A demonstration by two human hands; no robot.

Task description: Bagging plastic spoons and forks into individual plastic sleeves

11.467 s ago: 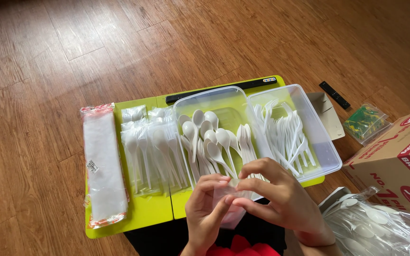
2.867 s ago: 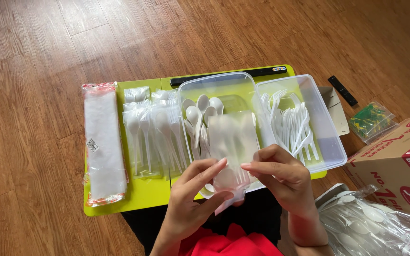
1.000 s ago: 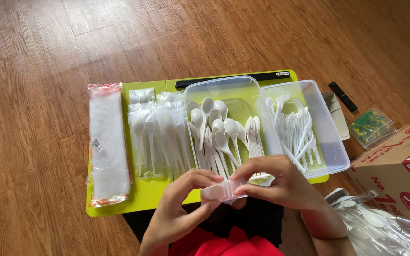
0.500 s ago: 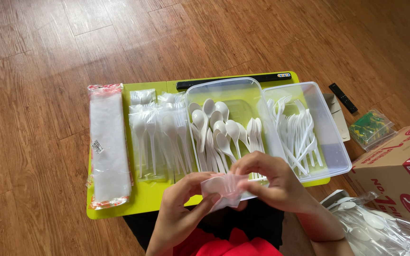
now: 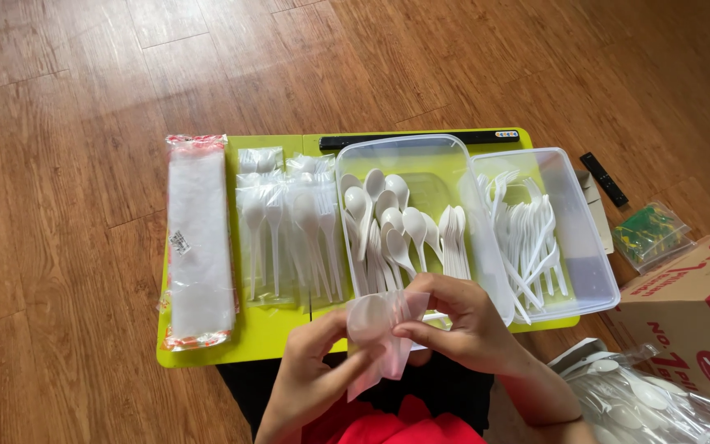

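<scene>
Both of my hands hold a small clear plastic sleeve with a white plastic spoon in it, just in front of the lime-green tray table. My left hand grips the sleeve from below. My right hand pinches its upper right edge. Right behind my hands, a clear tub holds several loose white spoons. A second clear tub to its right holds several white forks. Packed cutlery sleeves lie left of the tubs.
A long packet of empty clear sleeves lies at the table's left end. A black bar lies on the table's far edge. A cardboard box, a small green packet and a bag of white cutlery sit on the wooden floor at right.
The sleeve has turned in my hands: it was held level a second ago and now stands more upright, with the spoon bowl facing me. My hands stayed in front of the spoon tub.
</scene>
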